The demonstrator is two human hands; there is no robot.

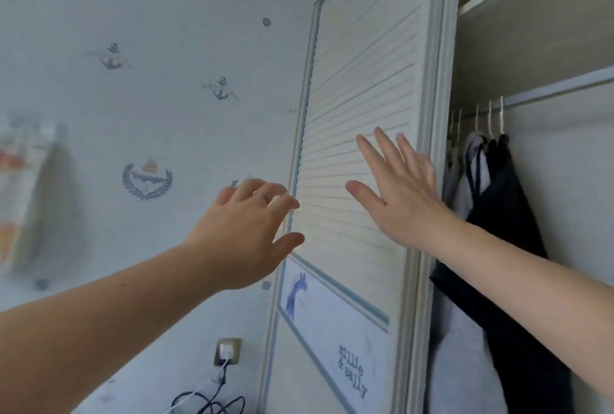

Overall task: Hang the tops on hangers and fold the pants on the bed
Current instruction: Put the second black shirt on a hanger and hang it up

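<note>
Head view: the right grip (402,194) is spread flat, fingers straight and fanned, palm pressed on the slatted wardrobe door (358,81) close to its right-hand edge. That placing suits pushing a sliding panel sideways rather than grasping it. The left grip (239,234) holds nothing; its fingers are loosely bent with the thumb out, reaching at the door's left frame, though I cannot tell whether it touches. Just right of the door, in the open wardrobe bay, the tops hang: a dark top (505,214) and a pale top (465,347) beside it, on white hangers (489,121) hooked over the rail (564,89), so the hanging step looks at least partly done. Pants and bed are out of view. Left of the door, the anchor-patterned wall (133,97) carries a socket (227,351) with a plugged cable.
</note>
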